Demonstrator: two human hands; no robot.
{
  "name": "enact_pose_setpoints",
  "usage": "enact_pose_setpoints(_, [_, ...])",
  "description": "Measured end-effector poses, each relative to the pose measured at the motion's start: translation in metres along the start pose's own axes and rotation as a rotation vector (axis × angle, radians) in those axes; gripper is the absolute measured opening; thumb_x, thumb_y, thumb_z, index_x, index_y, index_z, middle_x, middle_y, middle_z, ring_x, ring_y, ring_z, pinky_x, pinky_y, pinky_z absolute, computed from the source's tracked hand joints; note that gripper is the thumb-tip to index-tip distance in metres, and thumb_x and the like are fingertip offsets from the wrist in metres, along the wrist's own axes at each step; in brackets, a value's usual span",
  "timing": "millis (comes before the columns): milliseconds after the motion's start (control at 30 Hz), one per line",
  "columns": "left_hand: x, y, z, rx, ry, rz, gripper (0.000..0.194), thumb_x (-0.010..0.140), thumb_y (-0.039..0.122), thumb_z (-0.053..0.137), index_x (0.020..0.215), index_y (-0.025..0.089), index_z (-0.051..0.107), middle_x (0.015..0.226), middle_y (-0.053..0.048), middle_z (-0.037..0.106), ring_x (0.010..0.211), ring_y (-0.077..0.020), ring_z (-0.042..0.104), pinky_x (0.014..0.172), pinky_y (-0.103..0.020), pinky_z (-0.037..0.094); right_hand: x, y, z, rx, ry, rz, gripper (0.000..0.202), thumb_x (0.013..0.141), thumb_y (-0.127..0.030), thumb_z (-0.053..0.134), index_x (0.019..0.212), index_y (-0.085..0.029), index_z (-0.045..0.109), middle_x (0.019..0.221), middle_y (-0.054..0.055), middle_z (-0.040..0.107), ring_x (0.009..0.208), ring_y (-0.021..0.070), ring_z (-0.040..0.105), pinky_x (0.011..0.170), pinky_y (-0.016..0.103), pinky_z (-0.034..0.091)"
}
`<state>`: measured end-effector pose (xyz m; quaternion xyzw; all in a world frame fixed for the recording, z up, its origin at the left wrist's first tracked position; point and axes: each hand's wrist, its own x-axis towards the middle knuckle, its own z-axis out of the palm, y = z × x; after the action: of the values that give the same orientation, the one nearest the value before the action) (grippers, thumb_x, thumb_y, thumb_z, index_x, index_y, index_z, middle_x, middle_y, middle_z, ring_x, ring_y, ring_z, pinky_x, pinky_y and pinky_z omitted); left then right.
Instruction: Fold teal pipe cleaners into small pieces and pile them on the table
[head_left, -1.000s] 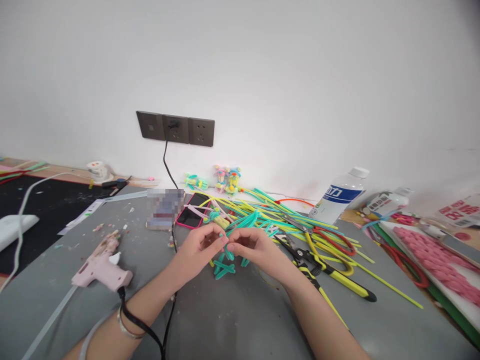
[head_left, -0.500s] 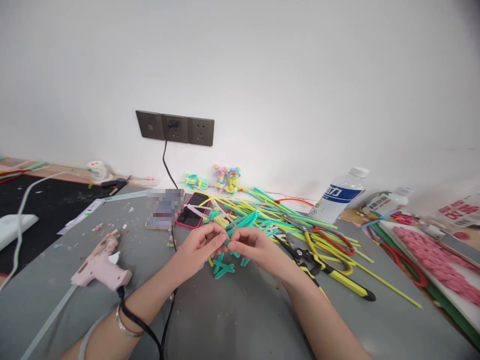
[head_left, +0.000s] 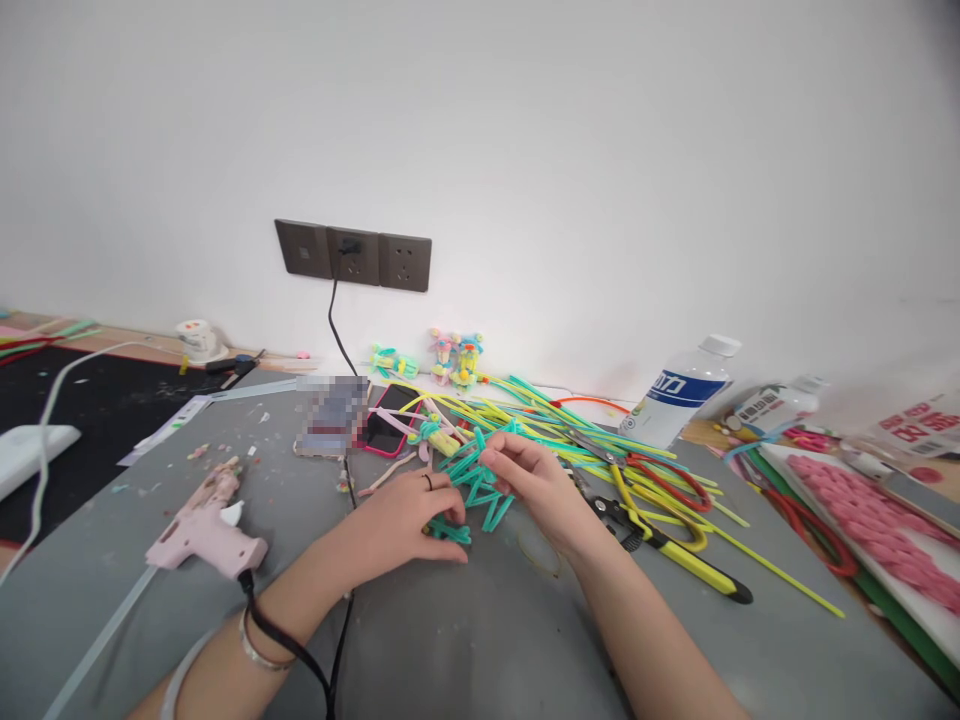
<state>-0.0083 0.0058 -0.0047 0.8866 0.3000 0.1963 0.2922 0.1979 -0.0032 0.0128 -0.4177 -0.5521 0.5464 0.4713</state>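
We work at a flat grey desk (head_left: 517,650) that runs beneath both hands, its nearest stretch bare, probably so our forearms have room. Beyond and to the right of our right grip (head_left: 536,485) spreads a loose sheaf of long, fuzzy yellow and green stems (head_left: 540,418), fanned out, we judge, so that single ones can be drawn off easily. Well to the left of our left grip (head_left: 409,520) lies a pale pink plastic glue gun (head_left: 210,540), on its side, likely placed there so its nozzle points away from our wrist. The clear plastic bottle with a blue-and-white label (head_left: 675,395) is farther out, right of our right grip, presumably clear of our elbows. Just right of that grip rest yellow-and-black-handled metal pliers (head_left: 694,568), in easy reach.

Our left grip is spread, thumb apart from the fingers, over short turquoise fuzzy pieces (head_left: 454,535); whether it touches them we cannot tell. Our right grip seems to pinch 1 slim turquoise fuzzy strip (head_left: 480,440) between thumb and forefinger, probably for fine control. Straight beyond both grips, 2 tiny pastel fuzzy figures (head_left: 469,358) stand by the wall, apparently out of the way.
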Motion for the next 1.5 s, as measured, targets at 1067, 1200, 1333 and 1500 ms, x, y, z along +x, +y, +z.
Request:
enact_pose_setpoints(1067, [0.007, 0.014, -0.004, -0.906, 0.442, -0.258, 0.024, 0.081, 0.036, 0.075, 0.091, 0.018, 0.063, 0.079, 0.001, 0.065, 0.066, -0.0119, 0.059, 0.063, -0.023, 0.052, -0.002, 0.0, 0.009, 0.002, -0.162, 0.096, 0.043, 0.077, -0.057, 0.077, 0.074, -0.017, 0.062, 0.064, -0.003, 0.056, 0.056, 0.0093, 0.046, 0.055, 0.022, 0.038])
enact_pose_setpoints(1200, [0.007, 0.013, -0.003, -0.909, 0.443, -0.258, 0.022, 0.081, 0.034, 0.076, 0.09, 0.018, 0.063, 0.081, 0.001, 0.065, 0.068, -0.0118, 0.059, 0.063, -0.022, 0.052, -0.003, -0.001, 0.01, 0.001, -0.167, 0.093, 0.042, 0.077, -0.056, 0.078, 0.074, -0.017, 0.062, 0.064, -0.003, 0.054, 0.058, 0.0099, 0.048, 0.055, 0.022, 0.039])
enact_pose_setpoints(1333, [0.007, 0.011, -0.002, -0.919, 0.44, -0.253, 0.022, 0.081, 0.033, 0.076, 0.091, 0.018, 0.064, 0.082, 0.001, 0.065, 0.072, -0.0123, 0.06, 0.064, -0.022, 0.053, -0.004, -0.001, 0.01, 0.003, -0.163, 0.093, 0.041, 0.077, -0.054, 0.078, 0.074, -0.017, 0.062, 0.065, -0.003, 0.054, 0.059, 0.01, 0.048, 0.055, 0.022, 0.04])
enact_pose_setpoints(1500, [0.006, 0.011, -0.002, -0.903, 0.432, -0.268, 0.02, 0.082, 0.032, 0.075, 0.091, 0.018, 0.064, 0.084, 0.001, 0.066, 0.075, -0.0123, 0.061, 0.066, -0.022, 0.054, -0.003, -0.001, 0.01, -0.004, -0.173, 0.098, 0.043, 0.076, -0.056, 0.078, 0.074, -0.017, 0.061, 0.065, -0.003, 0.054, 0.058, 0.0101, 0.048, 0.055, 0.022, 0.04])
